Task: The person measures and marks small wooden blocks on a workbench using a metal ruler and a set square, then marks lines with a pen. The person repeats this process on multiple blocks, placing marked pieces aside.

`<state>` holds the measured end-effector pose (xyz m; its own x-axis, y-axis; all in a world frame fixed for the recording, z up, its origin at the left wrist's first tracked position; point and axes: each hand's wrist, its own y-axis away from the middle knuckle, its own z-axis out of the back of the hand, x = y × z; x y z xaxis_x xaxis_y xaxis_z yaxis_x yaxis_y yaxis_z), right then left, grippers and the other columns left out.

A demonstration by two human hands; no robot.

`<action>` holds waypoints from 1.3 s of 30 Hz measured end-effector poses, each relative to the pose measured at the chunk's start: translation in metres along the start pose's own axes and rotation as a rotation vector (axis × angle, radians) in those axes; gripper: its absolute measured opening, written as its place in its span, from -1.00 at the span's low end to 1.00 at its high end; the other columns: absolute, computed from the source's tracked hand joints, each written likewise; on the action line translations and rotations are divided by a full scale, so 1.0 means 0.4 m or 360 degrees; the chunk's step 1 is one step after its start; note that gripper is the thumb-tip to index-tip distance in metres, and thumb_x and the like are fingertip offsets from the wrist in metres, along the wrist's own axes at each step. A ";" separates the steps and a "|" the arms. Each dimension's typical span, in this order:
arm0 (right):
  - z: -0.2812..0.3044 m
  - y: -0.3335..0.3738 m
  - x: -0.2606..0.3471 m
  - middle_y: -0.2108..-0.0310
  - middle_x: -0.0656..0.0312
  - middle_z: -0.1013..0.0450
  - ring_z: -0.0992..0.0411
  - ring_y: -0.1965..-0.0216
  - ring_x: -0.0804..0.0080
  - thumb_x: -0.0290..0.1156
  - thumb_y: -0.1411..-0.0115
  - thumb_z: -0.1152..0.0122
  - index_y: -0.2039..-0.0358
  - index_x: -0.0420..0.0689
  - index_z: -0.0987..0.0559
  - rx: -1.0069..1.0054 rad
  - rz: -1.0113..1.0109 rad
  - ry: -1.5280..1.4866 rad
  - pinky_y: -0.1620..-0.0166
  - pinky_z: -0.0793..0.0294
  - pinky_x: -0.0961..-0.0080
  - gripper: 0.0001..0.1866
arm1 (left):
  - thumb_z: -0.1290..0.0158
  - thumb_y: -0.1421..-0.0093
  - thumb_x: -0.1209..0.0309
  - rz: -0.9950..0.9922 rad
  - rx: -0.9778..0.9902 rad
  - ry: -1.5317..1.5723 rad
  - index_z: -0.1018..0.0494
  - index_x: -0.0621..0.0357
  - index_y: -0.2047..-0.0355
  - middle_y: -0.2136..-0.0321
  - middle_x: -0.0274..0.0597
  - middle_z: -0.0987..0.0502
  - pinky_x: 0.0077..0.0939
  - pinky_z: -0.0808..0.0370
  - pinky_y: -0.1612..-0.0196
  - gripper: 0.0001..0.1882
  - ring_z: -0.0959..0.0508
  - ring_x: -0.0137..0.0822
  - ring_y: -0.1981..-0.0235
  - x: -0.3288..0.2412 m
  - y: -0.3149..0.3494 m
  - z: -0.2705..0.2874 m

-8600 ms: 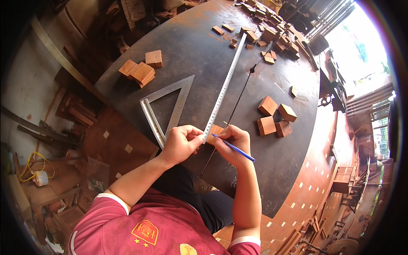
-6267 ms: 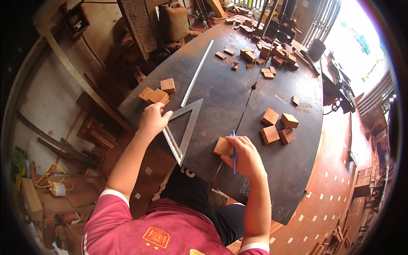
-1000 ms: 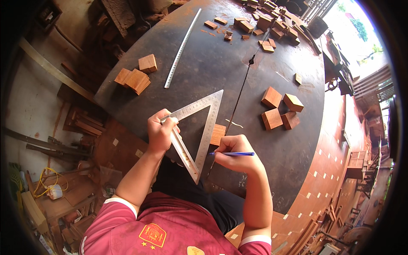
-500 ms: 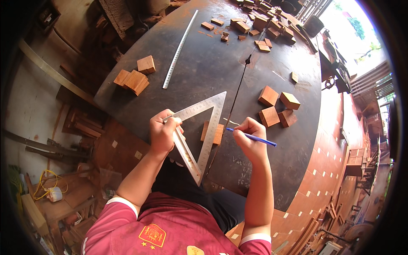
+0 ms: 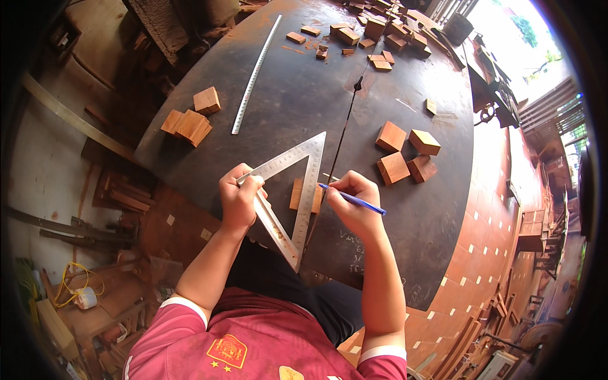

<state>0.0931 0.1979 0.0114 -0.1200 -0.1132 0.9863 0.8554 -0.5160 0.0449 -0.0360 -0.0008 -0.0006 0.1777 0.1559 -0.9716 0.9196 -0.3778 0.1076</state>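
Observation:
My left hand (image 5: 239, 199) is closed around one corner of a metal triangular set square (image 5: 310, 193). One long edge of the square lies across a small reddish-brown wooden block (image 5: 296, 194) near the front of the dark table. In my right hand (image 5: 356, 204) a blue ballpoint pen (image 5: 362, 202) is pinched, its tip close to the square's edge over the block's right side. Whether the tip touches the wood I cannot tell. The block's middle is hidden under the square.
Several wooden blocks (image 5: 392, 168) stand to the right, and a stack of blocks (image 5: 194, 127) sits at the left. A long steel ruler (image 5: 258, 73) lies farther back. Many block pieces (image 5: 374, 28) crowd the far end. A dark slit (image 5: 348, 117) runs along the table (image 5: 266, 114).
My right hand has moved left with the pen, bringing its tip closer to the square's edge. The whole view has shifted slightly. My left hand keeps its hold on the square.

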 end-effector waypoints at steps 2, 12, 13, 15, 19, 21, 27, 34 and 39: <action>-0.003 0.000 -0.001 0.55 0.26 -0.56 -0.42 0.49 0.73 -0.52 -0.14 -0.31 0.46 -0.30 -0.58 -0.0009 -0.0007 -0.0014 0.43 -0.41 0.64 -0.88 | 0.00 -0.18 0.50 0.0004 -0.0009 -0.0017 -0.39 0.17 0.60 0.72 -0.25 -0.45 -0.54 -0.39 0.66 -0.80 -0.42 -0.49 0.75 0.003 0.000 0.002; -0.006 0.000 0.010 0.54 0.28 -0.56 -0.42 0.48 0.74 -0.53 -0.16 -0.31 0.44 -0.31 -0.58 0.0001 -0.0032 0.0009 0.42 -0.41 0.65 -0.89 | 0.00 -0.18 0.52 0.0039 -0.0023 -0.0025 -0.39 0.15 0.60 0.70 -0.32 -0.44 -0.57 -0.38 0.61 -0.80 -0.45 -0.53 0.70 0.001 0.002 0.001; -0.006 -0.001 0.010 0.54 0.28 -0.55 -0.41 0.48 0.74 -0.53 -0.16 -0.31 0.44 -0.31 -0.58 0.0003 -0.0035 0.0006 0.43 -0.41 0.65 -0.89 | 0.00 -0.18 0.52 0.0033 -0.0022 -0.0027 -0.39 0.15 0.60 0.69 -0.33 -0.44 -0.57 -0.38 0.61 -0.80 -0.45 -0.53 0.69 0.002 0.001 0.001; -0.008 -0.001 0.006 0.55 0.29 -0.55 -0.40 0.48 0.75 -0.53 -0.16 -0.31 0.44 -0.32 -0.58 0.0006 -0.0041 -0.0001 0.43 -0.40 0.65 -0.88 | 0.00 -0.18 0.53 0.0021 -0.0019 -0.0033 -0.39 0.15 0.61 0.69 -0.35 -0.43 -0.57 -0.39 0.59 -0.80 -0.45 -0.54 0.68 0.004 0.001 0.003; -0.008 0.003 0.020 0.55 0.31 -0.53 -0.38 0.48 0.75 -0.54 -0.15 -0.31 0.48 -0.30 -0.56 0.0004 -0.0025 0.0038 0.44 -0.37 0.66 -0.87 | 0.00 -0.19 0.53 0.0024 -0.0014 -0.0035 -0.39 0.16 0.61 0.68 -0.36 -0.43 -0.57 -0.39 0.57 -0.79 -0.46 -0.54 0.66 0.002 0.001 0.000; -0.009 0.005 0.027 0.55 0.34 -0.52 -0.36 0.49 0.76 -0.54 -0.11 -0.31 0.53 -0.28 -0.55 0.0023 -0.0058 0.0020 0.45 -0.35 0.67 -0.87 | 0.00 -0.19 0.53 0.0031 -0.0016 -0.0053 -0.39 0.16 0.61 0.67 -0.36 -0.43 -0.57 -0.39 0.57 -0.79 -0.47 -0.54 0.66 0.001 0.001 0.001; 0.034 0.028 0.073 0.64 0.35 -0.46 -0.34 0.54 0.74 -0.58 -0.04 -0.28 0.63 -0.25 -0.49 0.0793 -0.0305 0.0276 0.52 -0.30 0.63 -0.83 | -0.01 -0.19 0.53 0.0030 -0.0040 -0.0017 -0.39 0.16 0.60 0.67 -0.36 -0.43 -0.58 -0.39 0.56 -0.80 -0.48 -0.53 0.66 0.002 0.004 -0.001; 0.052 0.024 0.049 0.58 0.29 -0.49 -0.42 0.58 0.67 -0.59 -0.15 -0.25 0.50 -0.25 -0.49 0.0490 -0.0230 -0.0165 0.53 -0.34 0.66 -0.87 | -0.02 -0.15 0.52 -0.0040 -0.0145 0.0192 -0.38 0.17 0.59 0.72 -0.24 -0.42 -0.49 -0.43 0.76 -0.83 -0.41 -0.44 0.81 -0.042 -0.016 0.043; 0.037 0.007 0.085 0.61 0.28 -0.49 -0.42 0.61 0.63 -0.37 -0.30 -0.36 0.21 -0.24 -0.55 -0.0013 -0.0278 -0.0183 0.50 -0.39 0.62 -0.79 | -0.04 -0.15 0.46 -0.0092 -0.0232 -0.0003 -0.39 0.14 0.59 0.74 -0.25 -0.42 -0.52 -0.47 0.73 -0.83 -0.41 -0.45 0.82 -0.102 -0.051 0.171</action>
<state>0.0989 0.2053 0.0474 -0.2078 0.0760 0.9752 0.8224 -0.5262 0.2163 -0.0862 -0.0620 0.0223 0.1227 0.1719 -0.9775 0.9694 -0.2316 0.0809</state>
